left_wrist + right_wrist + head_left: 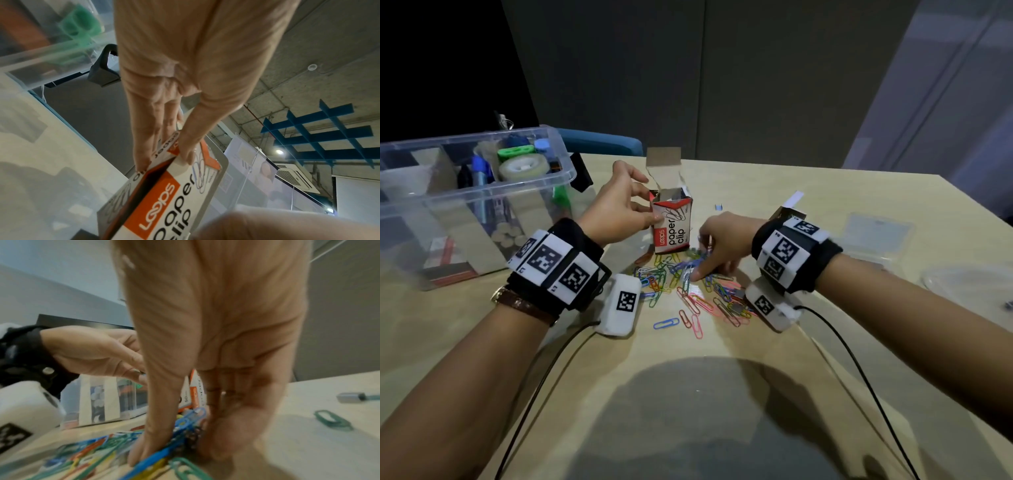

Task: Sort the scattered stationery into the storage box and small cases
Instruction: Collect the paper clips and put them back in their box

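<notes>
So the big clear storage box on the left of the desk already looks pretty well stocked: a tape roll, some pens, a green thing, cardboard dividers. That part seems mostly done, as far as I can judge.

What's left is the paper clips. There's a whole colourful heap of them loose on the desk, right in front of the little paper clip carton, which stands upright with its top flap open. The left hand has its grip on the carton, thumb on the near face and fingers round the far side, steadying it. You can see that clearly in the left wrist view too, fingers curled over the carton's edge.

The right hand is down in the pile, thumb and fingers closing on a bunch of clips. From the right wrist view it looks like a pinch on a few blue ones, but it's blurry, so I can't say how many it actually has.

I can't tell if any clips are in the carton yet. Pretty much the whole heap is still out, so this step is early days. There's also a flat clear case off to the right, plus another small box behind the right wrist, and a stray staple-ish bit further back.
</notes>
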